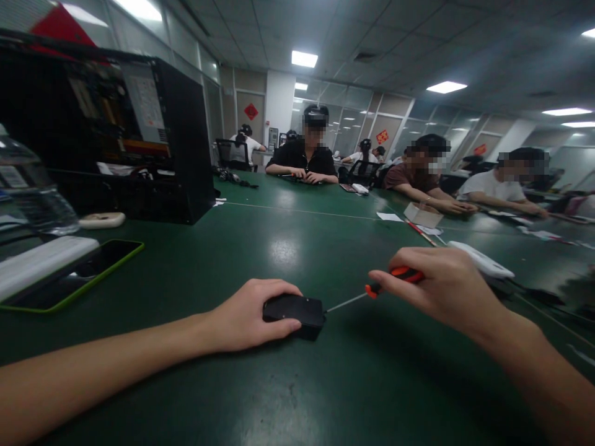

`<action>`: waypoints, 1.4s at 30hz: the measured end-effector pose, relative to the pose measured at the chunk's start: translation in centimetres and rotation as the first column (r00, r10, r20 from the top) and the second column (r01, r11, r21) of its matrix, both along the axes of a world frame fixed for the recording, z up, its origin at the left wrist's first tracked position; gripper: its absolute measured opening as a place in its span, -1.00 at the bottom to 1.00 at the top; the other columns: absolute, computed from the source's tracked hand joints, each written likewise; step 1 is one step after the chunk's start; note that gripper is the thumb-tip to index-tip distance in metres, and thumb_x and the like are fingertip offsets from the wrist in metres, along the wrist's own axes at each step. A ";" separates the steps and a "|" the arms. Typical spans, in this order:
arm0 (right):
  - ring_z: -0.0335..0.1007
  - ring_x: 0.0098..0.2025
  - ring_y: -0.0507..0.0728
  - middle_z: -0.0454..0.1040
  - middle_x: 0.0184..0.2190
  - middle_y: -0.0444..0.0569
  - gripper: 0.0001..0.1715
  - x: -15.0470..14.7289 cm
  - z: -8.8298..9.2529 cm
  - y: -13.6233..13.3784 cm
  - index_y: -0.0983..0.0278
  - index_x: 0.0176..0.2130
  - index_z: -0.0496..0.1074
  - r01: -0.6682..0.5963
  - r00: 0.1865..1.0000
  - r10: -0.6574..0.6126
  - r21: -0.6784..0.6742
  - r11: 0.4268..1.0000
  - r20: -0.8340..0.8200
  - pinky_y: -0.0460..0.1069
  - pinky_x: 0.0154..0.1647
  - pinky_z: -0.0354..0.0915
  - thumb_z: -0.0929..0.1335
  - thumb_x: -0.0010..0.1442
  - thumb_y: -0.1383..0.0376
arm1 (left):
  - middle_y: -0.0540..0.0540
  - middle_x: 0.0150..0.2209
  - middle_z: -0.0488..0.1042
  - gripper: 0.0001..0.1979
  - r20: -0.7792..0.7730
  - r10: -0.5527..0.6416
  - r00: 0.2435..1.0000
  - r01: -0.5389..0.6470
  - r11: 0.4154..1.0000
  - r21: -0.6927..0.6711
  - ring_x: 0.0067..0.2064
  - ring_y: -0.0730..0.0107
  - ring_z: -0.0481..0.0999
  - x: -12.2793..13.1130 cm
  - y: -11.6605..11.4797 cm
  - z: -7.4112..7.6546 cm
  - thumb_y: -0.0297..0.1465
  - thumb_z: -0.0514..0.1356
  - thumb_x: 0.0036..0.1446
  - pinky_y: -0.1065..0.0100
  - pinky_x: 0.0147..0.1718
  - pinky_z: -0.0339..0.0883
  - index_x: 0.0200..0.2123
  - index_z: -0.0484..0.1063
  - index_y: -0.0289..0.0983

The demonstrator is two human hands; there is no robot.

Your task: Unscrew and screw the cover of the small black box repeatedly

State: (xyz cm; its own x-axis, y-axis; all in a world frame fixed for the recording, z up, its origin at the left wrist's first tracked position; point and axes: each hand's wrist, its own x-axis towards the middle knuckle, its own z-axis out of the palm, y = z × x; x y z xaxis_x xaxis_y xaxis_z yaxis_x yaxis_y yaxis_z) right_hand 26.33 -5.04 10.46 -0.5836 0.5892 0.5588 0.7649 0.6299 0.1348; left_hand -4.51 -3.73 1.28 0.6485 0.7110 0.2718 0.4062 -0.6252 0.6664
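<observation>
On the green table a small black box-shaped device [304, 310] lies under my left hand [251, 313], whose fingers and thumb are closed around its sides. My right hand [434, 288] grips the orange and black handle of a screwdriver [346, 301]. The thin metal shaft points left, and its tip meets the right end of the black device, where a small dark piece shows. Whether the tip sits in a screw I cannot tell.
An open black computer case [179, 142] stands at the left, near a water bottle [35, 186] and a green-edged phone [74, 275]. A white power strip [481, 259] and a small white box [423, 215] lie to the right. Several people sit around the table's far side.
</observation>
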 end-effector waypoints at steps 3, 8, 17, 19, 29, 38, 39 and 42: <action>0.15 -0.65 -0.01 0.33 -0.69 -0.10 -0.34 0.7 -0.9 1.3 0.27 -0.58 0.43 0.055 0.998 -0.048 -0.155 0.986 0.043 -0.03 -0.54 0.02 0.24 0.38 -0.05 | -0.06 -0.05 0.57 -0.63 -0.009 -0.002 1.000 0.002 1.000 -0.005 -0.11 0.27 0.54 0.0 0.0 0.1 -0.25 0.30 0.21 0.32 -0.13 0.34 0.05 0.49 -0.23; 0.12 -0.65 -0.03 0.28 -0.70 -0.13 -0.31 1.2 -2.8 3.3 0.28 -0.60 0.38 0.066 0.989 -0.030 -0.251 0.966 0.144 -0.03 -0.53 -0.02 0.16 0.43 0.02 | -0.04 -0.06 0.56 -0.64 -0.008 -0.020 1.000 0.020 1.000 -0.011 -0.12 0.29 0.53 -0.2 0.1 -0.1 -0.26 0.31 0.21 0.34 -0.15 0.33 0.05 0.48 -0.22; 0.12 -0.60 -0.03 0.29 -0.66 -0.12 -0.44 1.1 -1.9 1.5 0.28 -0.58 0.37 -0.126 0.984 0.085 0.279 0.952 0.155 -0.05 -0.54 -0.05 0.29 0.37 0.08 | -0.05 -0.08 0.56 -0.65 0.011 -0.032 0.999 0.032 0.999 -0.005 -0.13 0.29 0.52 -0.1 0.3 -0.3 -0.29 0.32 0.20 0.34 -0.16 0.31 0.04 0.48 -0.24; 0.09 -0.63 -0.04 0.28 -0.67 -0.13 -0.38 0.7 -2.5 2.0 0.28 -0.59 0.37 -0.041 0.993 0.038 0.022 0.999 0.108 -0.03 -0.53 -0.06 0.23 0.41 0.04 | -0.05 -0.08 0.56 -0.65 0.009 -0.024 1.000 0.024 1.000 0.003 -0.14 0.29 0.52 -0.1 0.3 -0.4 -0.28 0.32 0.20 0.34 -0.17 0.30 0.04 0.48 -0.23; 0.09 -0.56 -0.02 0.25 -0.61 -0.15 -0.31 -0.8 -5.7 4.5 0.29 -0.51 0.34 -0.040 0.995 0.086 -0.606 0.794 0.046 -0.03 -0.42 -0.04 0.10 0.44 -0.06 | -0.06 -0.08 0.56 -0.64 -0.006 -0.021 1.000 0.021 1.000 0.012 -0.13 0.28 0.53 -0.1 0.1 -0.2 -0.26 0.32 0.20 0.34 -0.16 0.31 0.04 0.49 -0.24; 0.12 -0.53 -0.02 0.25 -0.59 -0.16 -0.37 -1.0 -6.8 4.3 0.29 -0.47 0.33 -0.059 0.991 0.125 -0.674 0.736 0.049 -0.04 -0.38 -0.02 0.09 0.47 0.01 | -0.05 -0.06 0.57 -0.63 0.007 -0.028 1.000 0.028 0.999 0.022 -0.12 0.27 0.53 -0.1 0.2 -0.4 -0.26 0.33 0.20 0.33 -0.14 0.32 0.06 0.48 -0.21; 0.13 -0.53 -0.02 0.25 -0.59 -0.16 -0.37 -1.0 -6.9 4.4 0.29 -0.47 0.34 -0.071 0.989 0.138 -0.689 0.722 0.043 -0.05 -0.38 -0.01 0.09 0.47 0.01 | -0.05 -0.06 0.57 -0.62 0.006 -0.024 1.000 0.024 0.999 0.022 -0.11 0.27 0.53 -0.1 0.2 -0.4 -0.26 0.33 0.19 0.32 -0.13 0.32 0.06 0.47 -0.21; 0.18 -0.51 -0.01 0.30 -0.56 -0.14 -0.35 -1.1 -7.2 4.5 0.29 -0.43 0.39 -0.111 0.982 0.187 -0.720 0.685 0.027 -0.06 -0.37 0.03 0.07 0.47 0.02 | -0.06 -0.05 0.57 -0.62 0.002 -0.013 1.000 0.013 1.000 0.018 -0.10 0.26 0.53 -0.1 0.2 -0.4 -0.28 0.33 0.18 0.32 -0.13 0.32 0.06 0.47 -0.21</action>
State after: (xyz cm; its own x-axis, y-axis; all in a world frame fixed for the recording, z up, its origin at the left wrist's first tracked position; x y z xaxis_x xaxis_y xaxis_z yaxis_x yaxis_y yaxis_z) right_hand 25.18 -0.55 3.26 -0.7240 0.6878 -0.0527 0.6606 0.6694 -0.3398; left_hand -4.63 -3.53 0.92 0.6572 0.6973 0.2860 0.3960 -0.6423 0.6562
